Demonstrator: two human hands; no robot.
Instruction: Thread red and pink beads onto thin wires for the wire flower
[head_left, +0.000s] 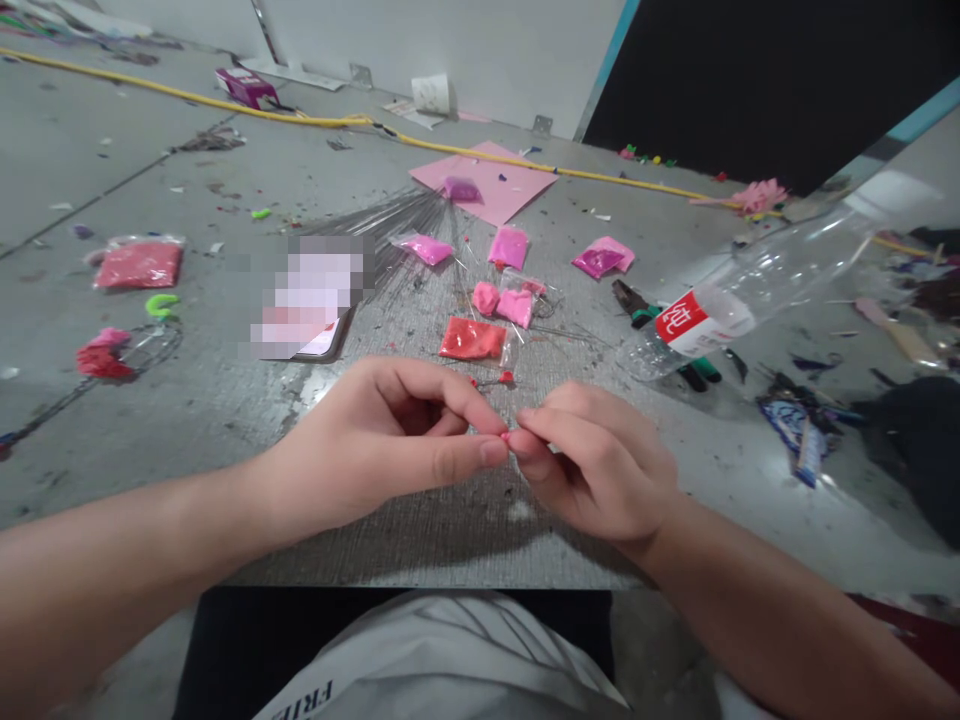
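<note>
My left hand pinches a tiny pinkish-red bit of soft clay between thumb and forefinger, above the table's near edge. From the other side, my right hand has its thumb and fingertips closed on the same bit, and most of the clay is hidden by the fingertips. Just beyond my hands lie a packet of red clay, a pink clay ball and a small red piece. Further back are a pink packet and a fan of thin wires.
A clear plastic bottle leans across the right side, over green-handled pliers. A blurred-out phone lies left of centre. Behind run a pink paper sheet and a yellow cable. Red clay sits at far left.
</note>
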